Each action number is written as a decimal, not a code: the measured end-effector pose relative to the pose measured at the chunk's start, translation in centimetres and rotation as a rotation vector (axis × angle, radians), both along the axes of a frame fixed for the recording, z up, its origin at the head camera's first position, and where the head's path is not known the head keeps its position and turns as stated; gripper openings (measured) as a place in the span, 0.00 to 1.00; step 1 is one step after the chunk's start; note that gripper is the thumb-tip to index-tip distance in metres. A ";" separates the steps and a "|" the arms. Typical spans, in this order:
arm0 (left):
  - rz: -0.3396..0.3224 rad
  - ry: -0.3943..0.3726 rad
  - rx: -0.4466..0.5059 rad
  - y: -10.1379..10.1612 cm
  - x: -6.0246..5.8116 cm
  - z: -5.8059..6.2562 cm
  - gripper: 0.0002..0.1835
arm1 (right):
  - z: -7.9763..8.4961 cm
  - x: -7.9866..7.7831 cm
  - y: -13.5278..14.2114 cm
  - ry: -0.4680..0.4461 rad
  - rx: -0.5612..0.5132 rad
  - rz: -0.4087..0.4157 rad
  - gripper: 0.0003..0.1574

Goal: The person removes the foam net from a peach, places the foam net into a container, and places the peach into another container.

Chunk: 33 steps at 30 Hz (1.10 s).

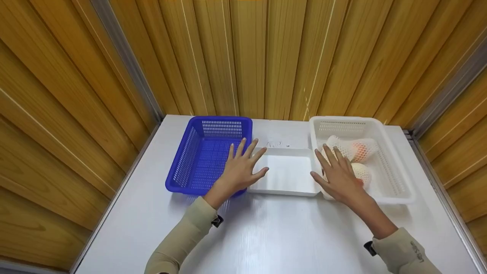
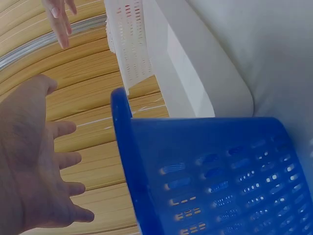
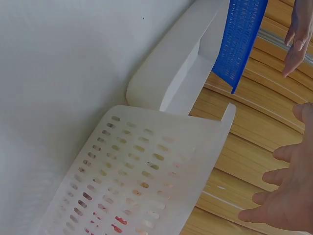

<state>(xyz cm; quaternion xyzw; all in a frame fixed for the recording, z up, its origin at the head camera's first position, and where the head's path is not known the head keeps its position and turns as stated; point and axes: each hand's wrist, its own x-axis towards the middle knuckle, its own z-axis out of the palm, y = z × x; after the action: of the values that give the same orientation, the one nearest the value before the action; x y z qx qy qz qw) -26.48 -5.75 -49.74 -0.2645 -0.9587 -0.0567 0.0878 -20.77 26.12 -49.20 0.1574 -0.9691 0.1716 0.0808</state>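
Observation:
My left hand [image 1: 240,169] is spread, palm down, above the right edge of the blue basket [image 1: 178,160]. In the left wrist view the left hand [image 2: 34,166] hovers apart from the blue rim, fingers extended, holding nothing. My right hand [image 1: 339,179] is over the left side of the white basket [image 1: 393,167], fingers straight. The right wrist view shows the right hand [image 3: 288,176] clear of that basket's rim. Several round items in white foam netting [image 1: 361,150] lie in the white basket, partly hidden by the hand; reddish colour shows through some.
Between the baskets stands a shallow white tray [image 1: 287,171] on the white table [image 1: 266,232]. Behind it lies a small clear item [image 1: 279,144], too faint to identify. Wood-patterned panels [image 1: 247,57] enclose the table at the back and both sides.

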 end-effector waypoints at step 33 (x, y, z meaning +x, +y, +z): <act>-0.095 -0.095 0.013 1.5 1.8 -0.9 0.35 | 0.3 -1.5 5.7 0.016 -0.022 -0.083 0.42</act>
<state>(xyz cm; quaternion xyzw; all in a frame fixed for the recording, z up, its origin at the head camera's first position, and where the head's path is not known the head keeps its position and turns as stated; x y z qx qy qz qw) -24.68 -4.28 -50.65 -0.3060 -0.9478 -0.0796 0.0412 -22.27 31.79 -48.86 0.1177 -0.9722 0.1773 0.0973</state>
